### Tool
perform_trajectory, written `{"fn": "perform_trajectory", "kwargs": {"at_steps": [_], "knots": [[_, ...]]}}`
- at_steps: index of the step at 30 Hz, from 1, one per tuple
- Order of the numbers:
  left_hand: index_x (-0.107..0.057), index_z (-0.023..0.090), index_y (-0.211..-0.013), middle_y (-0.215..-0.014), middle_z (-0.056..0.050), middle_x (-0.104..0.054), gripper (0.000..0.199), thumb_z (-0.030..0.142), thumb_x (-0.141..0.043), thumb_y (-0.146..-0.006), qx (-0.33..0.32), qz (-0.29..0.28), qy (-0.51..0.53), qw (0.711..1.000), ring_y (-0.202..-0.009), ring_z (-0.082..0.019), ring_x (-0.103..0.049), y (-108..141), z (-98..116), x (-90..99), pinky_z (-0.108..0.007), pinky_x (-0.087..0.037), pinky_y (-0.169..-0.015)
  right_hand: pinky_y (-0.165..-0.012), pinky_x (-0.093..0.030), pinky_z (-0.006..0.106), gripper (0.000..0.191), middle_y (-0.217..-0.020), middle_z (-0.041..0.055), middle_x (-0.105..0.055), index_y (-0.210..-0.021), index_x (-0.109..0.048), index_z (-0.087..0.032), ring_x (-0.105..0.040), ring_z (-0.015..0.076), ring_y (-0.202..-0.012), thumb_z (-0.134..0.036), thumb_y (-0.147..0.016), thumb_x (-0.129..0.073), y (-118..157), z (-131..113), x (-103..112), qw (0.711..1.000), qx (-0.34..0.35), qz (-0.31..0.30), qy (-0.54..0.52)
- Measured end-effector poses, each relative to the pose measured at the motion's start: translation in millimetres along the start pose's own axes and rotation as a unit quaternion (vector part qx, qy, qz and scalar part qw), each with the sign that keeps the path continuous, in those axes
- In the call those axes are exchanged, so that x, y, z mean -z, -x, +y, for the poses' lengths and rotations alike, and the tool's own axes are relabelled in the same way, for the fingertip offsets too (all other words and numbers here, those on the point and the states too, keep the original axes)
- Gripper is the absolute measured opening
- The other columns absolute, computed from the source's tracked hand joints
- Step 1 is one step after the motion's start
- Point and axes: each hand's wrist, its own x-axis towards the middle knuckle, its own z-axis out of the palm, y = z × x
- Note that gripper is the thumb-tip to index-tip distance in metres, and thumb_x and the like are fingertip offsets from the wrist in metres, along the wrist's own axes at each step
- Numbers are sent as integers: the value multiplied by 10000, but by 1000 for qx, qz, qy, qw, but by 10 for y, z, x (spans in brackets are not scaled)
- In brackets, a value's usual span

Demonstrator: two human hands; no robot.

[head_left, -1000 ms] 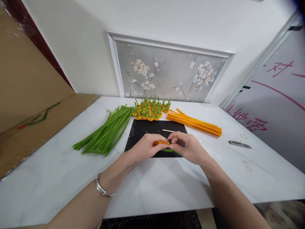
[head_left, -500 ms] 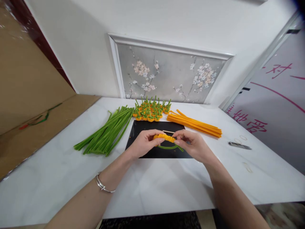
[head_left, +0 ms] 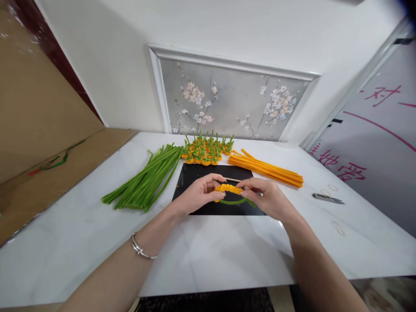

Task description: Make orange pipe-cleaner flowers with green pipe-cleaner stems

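Between my two hands, above a black mat [head_left: 195, 173], is a coiled orange pipe cleaner [head_left: 230, 188]. My left hand [head_left: 203, 190] pinches its left end between thumb and fingers. At its right end my right hand [head_left: 264, 193] is closed, with thumb and fingertips on the coil. A green pipe cleaner [head_left: 234, 202] curves just below the coil, its right end near my right thumb. Behind my fingertips a thin pale stick [head_left: 232, 180] shows in part.
Left lies a bundle of green pipe cleaners [head_left: 146, 182]; right, a bundle of orange pipe cleaners [head_left: 266, 169]. Several orange-and-green pipe-cleaner pieces [head_left: 206, 151] stand behind the mat. Small metal snips [head_left: 327, 198] and rubber bands [head_left: 338, 228] lie at the right of the white table [head_left: 214, 255].
Both hands have shifted slightly right with the orange coil. My left fingers have slid a little toward its left end, so more of it shows.
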Motion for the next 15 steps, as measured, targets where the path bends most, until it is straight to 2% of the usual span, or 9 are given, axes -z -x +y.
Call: {"fn": "perform_trajectory", "kwargs": {"at_steps": [4,11,15], "knots": [[-606,147,-937,-740,-12,-630,199,281,-654,-799,-23,32,12,999,-655,-100,-551,1,3,-6,-258,-450,-682,-562,-412,244,179,-699,-3,-588,-943,-702,-232,-495,117,-591,-272,-842,-560,2,4,43,1000,2,-10,14],[-657,137,-891,-747,-17,-602,203,311,-653,-785,-26,34,-86,995,-646,-108,-537,12,-24,-33,-241,-446,-611,-579,-419,255,153,-766,10,-642,-904,-701,-234,-505,126,-603,-272,-839,-568,2,-20,13,999,8,-38,33],[-666,140,-880,-773,-28,-615,197,313,-638,-790,-28,28,-125,991,-649,-112,-546,20,-33,-24,-240,-456,-608,-530,-400,242,135,-673,-13,-610,-873,-694,-231,-471,117,-548,-296,-826,-586,2,-14,-29,999,-9,-40,33]]}}
